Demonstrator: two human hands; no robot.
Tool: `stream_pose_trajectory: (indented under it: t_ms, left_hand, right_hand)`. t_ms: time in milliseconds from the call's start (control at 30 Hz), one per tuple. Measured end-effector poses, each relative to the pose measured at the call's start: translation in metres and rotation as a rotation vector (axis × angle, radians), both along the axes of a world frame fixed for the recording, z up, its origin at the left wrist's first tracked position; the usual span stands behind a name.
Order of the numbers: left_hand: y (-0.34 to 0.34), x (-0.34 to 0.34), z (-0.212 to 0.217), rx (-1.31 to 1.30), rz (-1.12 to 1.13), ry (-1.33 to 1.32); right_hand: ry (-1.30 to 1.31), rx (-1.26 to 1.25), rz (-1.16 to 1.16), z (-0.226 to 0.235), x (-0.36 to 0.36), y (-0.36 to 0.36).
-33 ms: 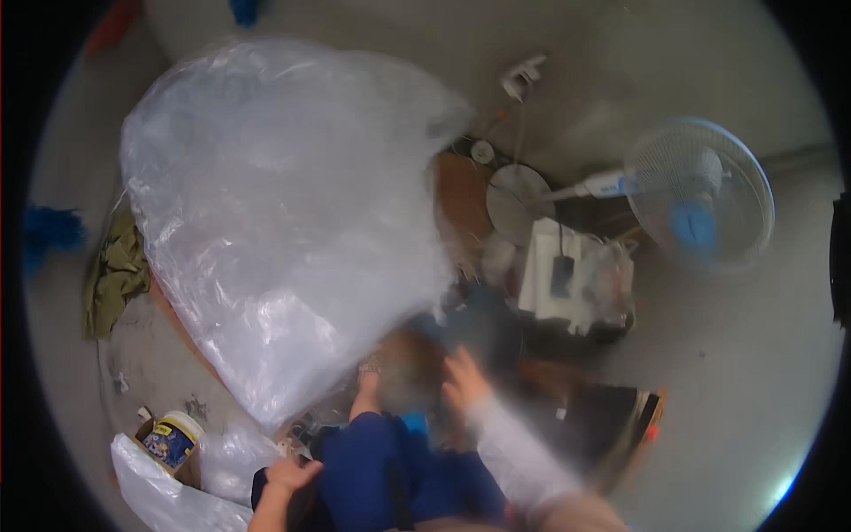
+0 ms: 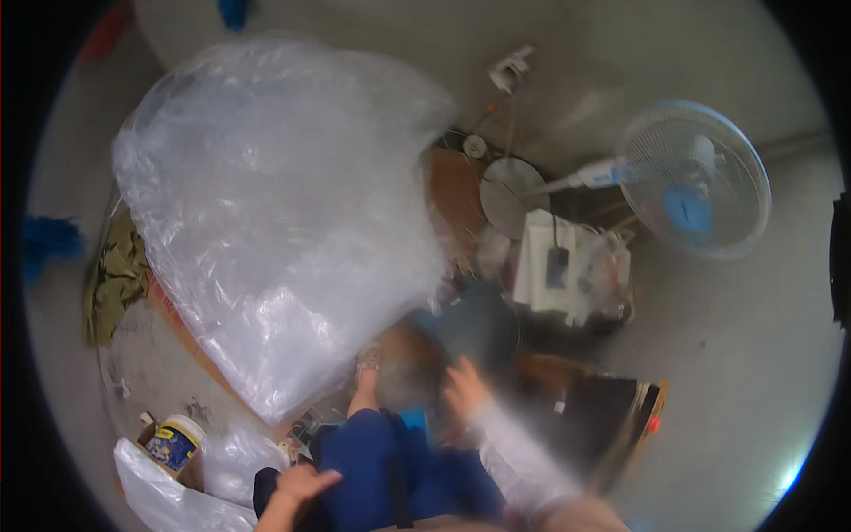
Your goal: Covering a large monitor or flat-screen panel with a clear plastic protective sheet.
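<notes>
At the lower left, my left hand (image 2: 306,484) is beside my blue-trousered leg (image 2: 359,465), its thumb stretched to the right, and I see nothing held in it. A small black shape (image 2: 266,488) lies against that hand. My right hand (image 2: 465,390) reaches out from a pale sleeve in the lower middle. Its fingers are apart, slightly blurred, and no object shows in them. Just beyond is a dark grey-green rounded thing (image 2: 479,326), too blurred to name. A large clear plastic bag (image 2: 284,204), puffed up, fills the upper left, apart from both hands.
A fan (image 2: 696,177) with a round base (image 2: 514,197) lies tilted at right. A white box (image 2: 541,266) with a black adapter (image 2: 557,268) sits below it. At lower left are a tub (image 2: 175,442) in a carton, more clear plastic (image 2: 168,488) and olive cloth (image 2: 118,275).
The whole view has shifted slightly, with the fan and bag a little higher and further left. My left hand appears slightly further right; my right hand has barely moved.
</notes>
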State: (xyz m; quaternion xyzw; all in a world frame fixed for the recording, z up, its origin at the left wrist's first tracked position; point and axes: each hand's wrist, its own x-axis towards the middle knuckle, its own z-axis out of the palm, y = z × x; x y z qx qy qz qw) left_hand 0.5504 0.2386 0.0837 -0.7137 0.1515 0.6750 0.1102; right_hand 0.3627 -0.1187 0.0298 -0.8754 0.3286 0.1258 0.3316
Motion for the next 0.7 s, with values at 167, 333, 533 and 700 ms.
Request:
stream_pose_trajectory:
  t_ms: [167, 333, 533, 700]
  left_hand:
    - [-0.010, -0.091, 0.071, -0.577, -0.324, 0.096]
    - [0.072, -0.123, -0.045, -0.372, -0.273, 0.434]
    - [0.058, -0.158, -0.107, -0.136, -0.089, 0.858]
    - [-0.025, -0.215, -0.157, -0.377, -0.370, 0.530]
  right_hand:
    - [0.113, 0.033, -0.187, -0.014, -0.168, 0.044]
    - [-0.333, 0.203, -0.783, -0.025, -0.284, 0.063]
    - [-0.460, -0.904, -0.475, 0.078, -0.357, 0.092]
    - [-0.318, -1.015, -0.822, 0.065, -0.503, 0.288]
